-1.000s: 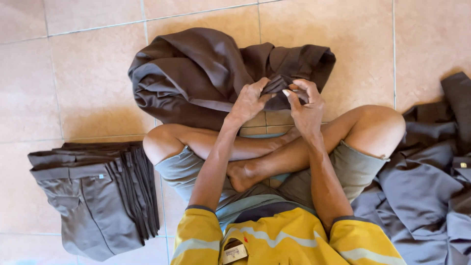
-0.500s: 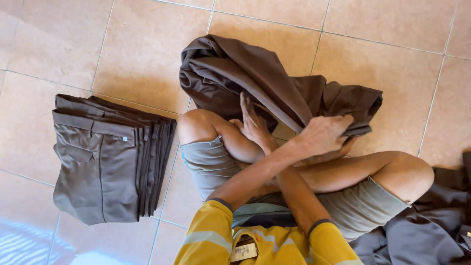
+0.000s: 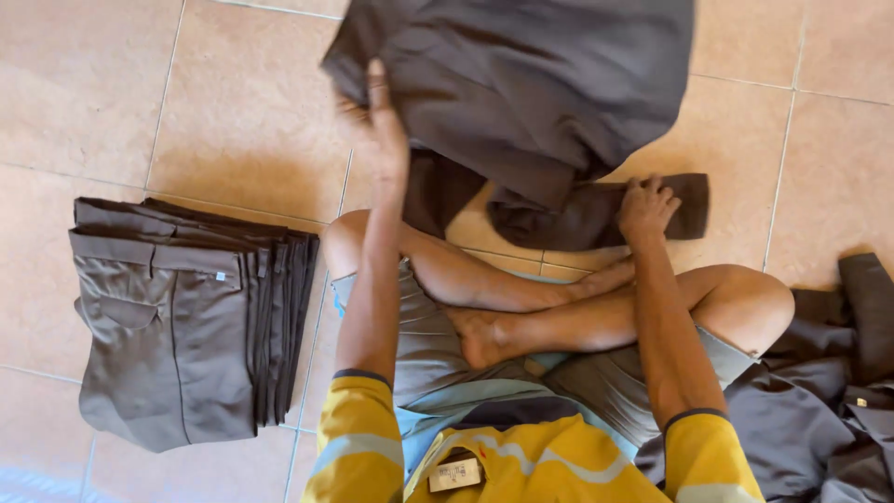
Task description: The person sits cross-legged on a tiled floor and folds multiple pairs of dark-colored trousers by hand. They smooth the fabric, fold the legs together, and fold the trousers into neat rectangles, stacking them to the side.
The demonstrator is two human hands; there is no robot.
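**Brown trousers held up by one edge, pinned by the other**

Head view: you sit cross-legged on the tan tiled floor (image 3: 186, 102), and the loose pair of dark brown trousers (image 3: 549, 84) lies spread in front of your knees, partly lifted off the tiles. Your left hand (image 3: 382, 116) reaches up and forward, its fingers closed on the left edge of the cloth, which seems to be why that side stands raised and billowed rather than flat. Your right hand (image 3: 644, 207) is curled down onto the narrow end of the same garment, just beyond your right shin, pressing it against the floor; held so, the fabric looks stretched between your two hands. To your left, apart from your knee, a stack of folded brown trousers (image 3: 186, 317) lies with waistbands aligned and edges stepped neatly. At your right side, touching your thigh, a heap of unfolded dark garments (image 3: 829, 401) lies crumpled.
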